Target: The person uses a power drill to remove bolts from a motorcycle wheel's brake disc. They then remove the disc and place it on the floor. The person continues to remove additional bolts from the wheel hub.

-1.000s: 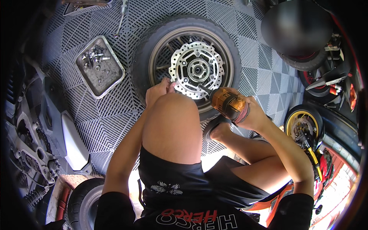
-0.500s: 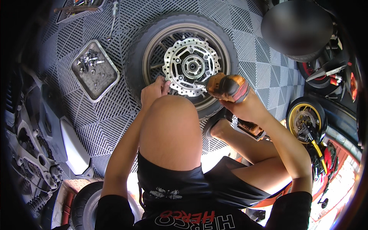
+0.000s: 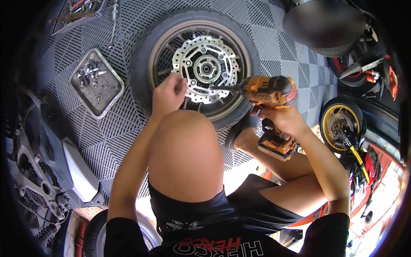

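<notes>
A motorcycle wheel (image 3: 141,47) lies flat on the floor in front of my knee, with a silver brake disc (image 3: 233,70) uppermost. My right hand (image 3: 284,120) is wrapped round the grip of an orange and black cordless impact driver (image 3: 269,91). The driver lies sideways, its long bit pointing left over the lower part of the disc. Whether the bit touches a bolt, I cannot tell. At the disc's lower left edge my left hand (image 3: 171,92) is closed, thumb and fingers curled together. Anything between those fingers is hidden.
A metal tray (image 3: 120,95) of small bolts sits left of the wheel. Beyond it are a long-handled ratchet (image 3: 114,21) and a tool basket (image 3: 81,19). Motorcycle parts (image 3: 81,171) stand at the left. A gold-rimmed wheel (image 3: 327,128) is at the right, near a round black stool seat (image 3: 324,23).
My right hand has swung the driver into a more sideways pose, so its body and battery show more. My left fingers have curled in more by the disc edge. The view has shifted slightly.
</notes>
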The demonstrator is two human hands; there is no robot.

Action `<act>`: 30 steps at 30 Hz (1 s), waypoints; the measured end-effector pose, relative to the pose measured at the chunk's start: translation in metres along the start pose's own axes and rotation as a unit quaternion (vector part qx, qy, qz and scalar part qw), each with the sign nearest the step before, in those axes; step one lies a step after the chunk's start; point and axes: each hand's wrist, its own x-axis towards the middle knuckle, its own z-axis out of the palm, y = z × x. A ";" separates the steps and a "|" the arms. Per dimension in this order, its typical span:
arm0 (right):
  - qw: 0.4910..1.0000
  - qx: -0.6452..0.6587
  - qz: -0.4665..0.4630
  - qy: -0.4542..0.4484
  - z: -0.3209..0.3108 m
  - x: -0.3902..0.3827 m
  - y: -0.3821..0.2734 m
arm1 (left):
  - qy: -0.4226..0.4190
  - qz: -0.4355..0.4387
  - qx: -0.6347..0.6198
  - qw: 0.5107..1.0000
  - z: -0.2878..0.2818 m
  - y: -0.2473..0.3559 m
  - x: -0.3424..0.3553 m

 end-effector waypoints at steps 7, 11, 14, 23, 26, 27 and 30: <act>0.991 0.039 0.113 0.054 -0.019 -0.014 -0.023 | -0.165 0.323 0.112 0.925 0.042 0.001 0.009; 0.989 0.101 0.092 0.049 -0.028 -0.023 -0.029 | -0.191 0.099 -0.077 0.974 0.039 0.012 0.010; 0.982 0.143 0.110 0.054 -0.023 -0.029 -0.047 | -0.264 -0.206 -0.458 0.824 0.035 0.011 0.024; 0.990 0.132 0.035 0.034 0.006 -0.035 -0.091 | -0.177 -0.343 -0.568 0.727 -0.022 0.016 0.021; 0.994 0.104 0.023 0.015 0.011 -0.034 -0.098 | -0.144 -0.322 -0.517 0.780 -0.046 0.013 0.015; 0.995 0.095 0.017 0.019 0.010 -0.036 -0.097 | -0.127 -0.315 -0.506 0.793 -0.051 0.016 0.014; 0.997 0.050 0.003 0.054 0.000 -0.053 -0.106 | 0.070 -0.229 -0.335 0.911 -0.089 -0.009 0.025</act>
